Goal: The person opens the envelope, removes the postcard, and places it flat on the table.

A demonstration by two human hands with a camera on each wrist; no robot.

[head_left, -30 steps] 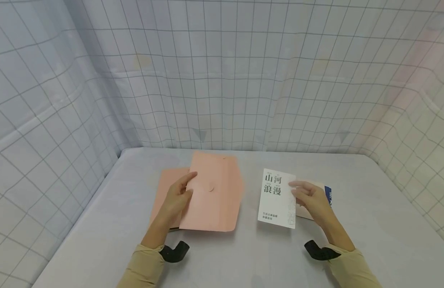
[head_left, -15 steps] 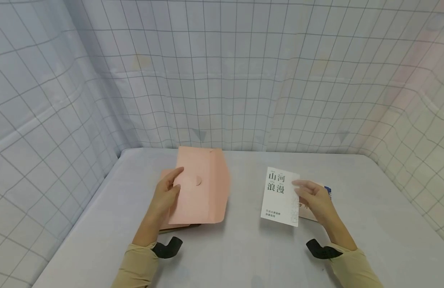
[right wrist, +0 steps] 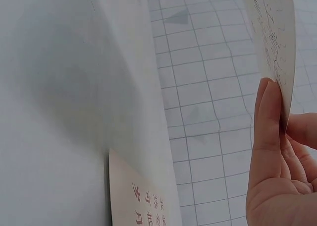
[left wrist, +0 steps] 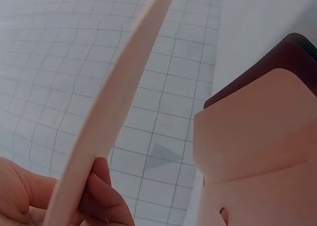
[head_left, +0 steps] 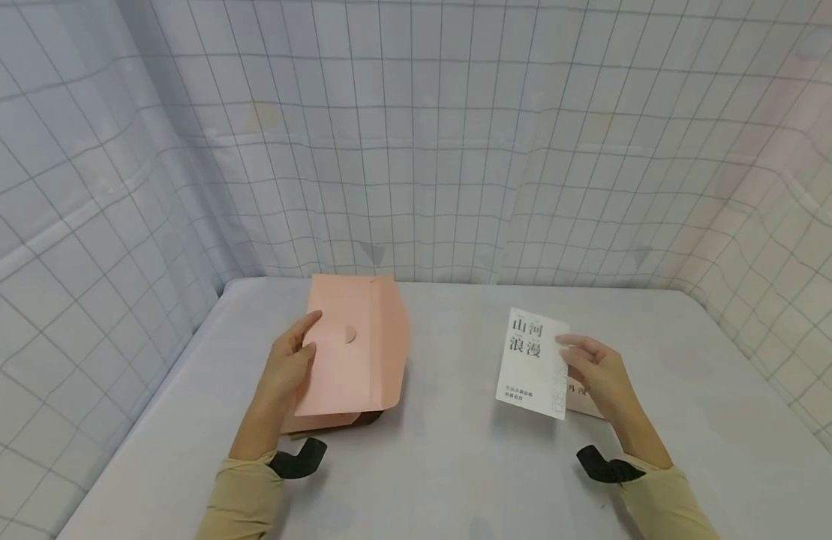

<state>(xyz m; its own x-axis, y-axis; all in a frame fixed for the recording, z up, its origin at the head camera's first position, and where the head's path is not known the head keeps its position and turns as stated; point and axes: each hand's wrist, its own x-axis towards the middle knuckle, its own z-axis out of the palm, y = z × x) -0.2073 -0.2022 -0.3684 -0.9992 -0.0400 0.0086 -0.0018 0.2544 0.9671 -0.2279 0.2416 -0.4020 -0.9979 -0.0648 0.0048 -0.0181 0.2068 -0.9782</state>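
My left hand (head_left: 289, 369) pinches a pale pink envelope (head_left: 344, 367) by its left edge, fingers behind and thumb in front. The flap of that envelope spreads out to the right, and a half-round thumb cut shows in the middle. In the left wrist view, the held envelope (left wrist: 114, 97) is seen almost edge-on. Over on the right, my right hand (head_left: 599, 375) holds a white card (head_left: 533, 367) printed with large black characters, tilted above the table. In the right wrist view, thumb and fingers grip the card (right wrist: 273, 32) at one edge, its back carrying fine line drawing.
Below the held envelope lies another pink envelope (left wrist: 252, 132) over darker ones (left wrist: 257, 75). A cream card with red characters (right wrist: 136, 201) rests on the table (head_left: 443, 465) beneath my right hand, partly hidden. Grid-patterned white curtains (head_left: 416, 150) enclose the table's back and sides.
My left hand has carried the pink envelope leftward, over the other envelopes. My right hand has shifted slightly right and away with the white card.
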